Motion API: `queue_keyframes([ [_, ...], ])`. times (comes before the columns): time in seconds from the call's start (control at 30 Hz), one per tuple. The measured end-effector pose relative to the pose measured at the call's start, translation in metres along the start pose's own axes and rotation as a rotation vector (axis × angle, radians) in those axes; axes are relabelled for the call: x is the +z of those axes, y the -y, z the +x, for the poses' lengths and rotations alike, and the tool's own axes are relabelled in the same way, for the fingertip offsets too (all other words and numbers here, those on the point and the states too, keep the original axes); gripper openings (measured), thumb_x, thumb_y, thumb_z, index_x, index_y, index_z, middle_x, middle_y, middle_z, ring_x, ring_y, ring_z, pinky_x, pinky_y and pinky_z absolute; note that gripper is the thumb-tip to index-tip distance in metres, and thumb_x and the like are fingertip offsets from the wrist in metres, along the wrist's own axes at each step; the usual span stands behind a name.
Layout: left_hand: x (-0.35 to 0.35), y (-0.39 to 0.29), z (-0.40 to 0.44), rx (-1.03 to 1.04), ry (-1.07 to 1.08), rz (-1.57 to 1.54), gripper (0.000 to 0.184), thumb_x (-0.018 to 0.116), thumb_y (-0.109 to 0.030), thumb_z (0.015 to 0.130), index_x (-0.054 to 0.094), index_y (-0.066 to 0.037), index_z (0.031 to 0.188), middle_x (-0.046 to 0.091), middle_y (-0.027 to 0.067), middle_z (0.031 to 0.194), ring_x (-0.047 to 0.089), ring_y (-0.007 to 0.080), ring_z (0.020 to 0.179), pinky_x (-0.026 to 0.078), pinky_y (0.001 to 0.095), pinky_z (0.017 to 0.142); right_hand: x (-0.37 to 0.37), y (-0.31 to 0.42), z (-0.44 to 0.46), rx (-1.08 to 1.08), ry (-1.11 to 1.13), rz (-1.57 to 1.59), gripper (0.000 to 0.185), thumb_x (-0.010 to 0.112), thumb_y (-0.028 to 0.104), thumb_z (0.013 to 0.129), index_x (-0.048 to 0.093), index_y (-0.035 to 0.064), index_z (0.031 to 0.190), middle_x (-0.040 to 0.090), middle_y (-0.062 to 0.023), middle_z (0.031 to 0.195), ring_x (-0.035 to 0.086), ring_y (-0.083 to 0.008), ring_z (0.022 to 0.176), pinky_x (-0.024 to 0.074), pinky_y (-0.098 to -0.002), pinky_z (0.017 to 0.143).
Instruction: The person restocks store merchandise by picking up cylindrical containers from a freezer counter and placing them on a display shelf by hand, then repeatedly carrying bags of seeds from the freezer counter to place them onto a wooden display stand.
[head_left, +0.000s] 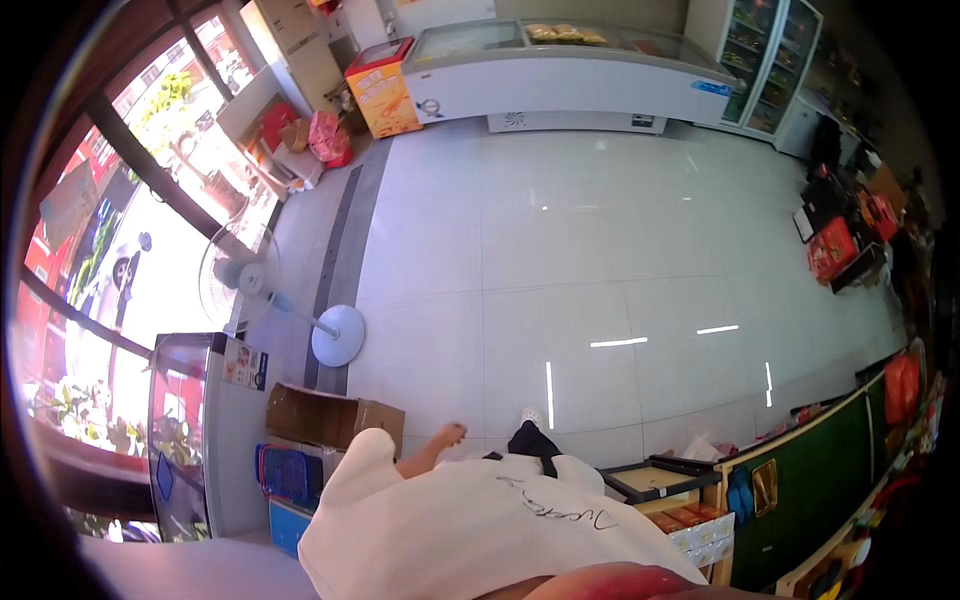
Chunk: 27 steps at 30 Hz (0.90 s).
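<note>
My left hand point(453, 435) reaches out from the white sleeve at the lower middle, over the tiled floor. Its fingers look curled in, and nothing shows in them. Nearest to it is an open cardboard box point(376, 415), just to its left and apart from it. The white shirt point(480, 520) with dark lettering fills the bottom, and one light shoe point(531, 414) shows beyond it under a dark trouser leg. My right hand does not show.
A standing fan point(338, 336) is at the left, beside a glass-fronted cabinet point(235, 440). Chest freezers point(570, 90) line the far wall. Boxes and red bags point(832, 248) lie at the right. Near the lower right are a black-framed tray point(655, 480) and a green board point(810, 480).
</note>
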<state>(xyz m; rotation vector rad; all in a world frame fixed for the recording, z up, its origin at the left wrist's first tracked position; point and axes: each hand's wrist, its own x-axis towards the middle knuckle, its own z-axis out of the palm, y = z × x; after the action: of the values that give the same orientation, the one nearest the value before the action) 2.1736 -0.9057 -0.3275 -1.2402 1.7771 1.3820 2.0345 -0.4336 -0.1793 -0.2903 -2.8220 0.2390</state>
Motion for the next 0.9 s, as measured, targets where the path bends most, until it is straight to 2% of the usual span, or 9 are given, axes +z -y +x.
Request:
queue_keyframes([
  [0.07,-0.023,-0.053,0.007,0.161,-0.176,-0.144,0.031,0.052,-0.031,0.080,0.062,-0.005,0.092,0.063,0.0061,0.078,0.057,0.0147,0.062,0.044,0.0304,0.048,0.016,0.035,0.036,0.015,0.010,0.039,0.063,0.058,0.033,0.080,0.035,0.0114,0.134,0.031,-0.0205,0.138,0.026,-0.0402,0.127,0.0239,-0.0510,0.102],
  [0.17,-0.036,-0.116,0.006,0.176,-0.380,-0.550,0.037,0.051,-0.036,0.085,0.060,-0.006,0.106,0.065,0.0085,0.092,0.060,0.0167,0.078,0.048,0.0312,0.067,0.039,0.096,0.099,0.000,0.031,0.117,0.064,0.059,0.034,0.079,0.035,0.0117,0.134,0.031,-0.0200,0.138,0.025,-0.0395,0.127,0.0233,-0.0513,0.101],
  [0.3,-0.049,-0.159,0.012,0.289,-0.301,-0.154,0.031,0.055,-0.026,0.082,0.063,-0.003,0.102,0.066,0.0111,0.089,0.062,0.0200,0.079,0.048,0.0318,0.074,0.092,0.217,0.221,-0.111,0.042,0.244,0.065,0.060,0.035,0.079,0.034,0.0122,0.134,0.031,-0.0193,0.138,0.024,-0.0385,0.128,0.0225,-0.0517,0.101],
  [0.37,-0.056,-0.175,0.019,0.331,-0.357,-0.221,0.032,0.055,-0.026,0.081,0.063,-0.002,0.102,0.066,0.0123,0.089,0.062,0.0225,0.081,0.048,0.0324,0.075,0.123,0.290,0.284,-0.205,0.065,0.294,0.063,0.060,0.036,0.079,0.036,0.0119,0.132,0.029,-0.0182,0.139,0.022,-0.0368,0.130,0.0215,-0.0510,0.101],
  [0.53,-0.094,-0.161,0.096,0.125,-0.323,-0.238,0.033,0.056,-0.028,0.080,0.064,-0.004,0.100,0.066,0.0115,0.085,0.063,0.0225,0.076,0.050,0.0345,0.070,0.141,0.466,0.394,-0.579,0.130,0.755,0.034,0.060,0.022,0.080,0.053,0.0086,0.111,0.048,-0.0131,0.120,0.038,-0.0304,0.116,0.0304,-0.0431,0.096],
  [0.63,-0.129,-0.182,0.111,-0.096,-0.263,-0.285,0.032,0.055,-0.029,0.080,0.064,-0.006,0.099,0.066,0.0085,0.083,0.062,0.0209,0.071,0.050,0.0374,0.062,0.038,0.586,0.422,-0.737,0.275,1.060,0.016,0.062,0.011,0.078,0.059,0.0055,0.093,0.055,-0.0100,0.104,0.046,-0.0271,0.102,0.0383,-0.0368,0.086],
  [0.7,-0.151,-0.169,0.148,0.055,-0.226,-0.100,0.031,0.055,-0.029,0.080,0.064,-0.006,0.099,0.064,0.0069,0.082,0.060,0.0198,0.067,0.049,0.0375,0.056,-0.035,0.653,0.451,-0.931,0.192,1.182,0.013,0.062,0.005,0.075,0.058,0.0048,0.087,0.057,-0.0092,0.098,0.049,-0.0258,0.095,0.0407,-0.0339,0.080],
  [0.8,-0.214,-0.222,0.168,-0.211,-0.298,-0.394,0.031,0.054,-0.028,0.080,0.063,-0.007,0.100,0.064,0.0069,0.083,0.060,0.0202,0.067,0.048,0.0379,0.055,-0.155,0.714,0.490,-1.214,-0.006,1.352,0.017,0.061,-0.006,0.067,0.056,0.0047,0.080,0.057,-0.0074,0.086,0.052,-0.0247,0.081,0.0426,-0.0323,0.071],
  [0.9,-0.309,-0.262,0.205,0.044,-0.545,-0.270,0.030,0.056,-0.027,0.077,0.066,-0.005,0.095,0.065,0.0115,0.075,0.061,0.0215,0.065,0.050,0.0358,0.064,-0.233,0.722,0.521,-1.513,-0.360,1.463,0.016,0.054,0.010,0.067,0.046,0.0089,0.081,0.053,-0.0067,0.078,0.046,-0.0252,0.071,0.0385,-0.0356,0.061],
])
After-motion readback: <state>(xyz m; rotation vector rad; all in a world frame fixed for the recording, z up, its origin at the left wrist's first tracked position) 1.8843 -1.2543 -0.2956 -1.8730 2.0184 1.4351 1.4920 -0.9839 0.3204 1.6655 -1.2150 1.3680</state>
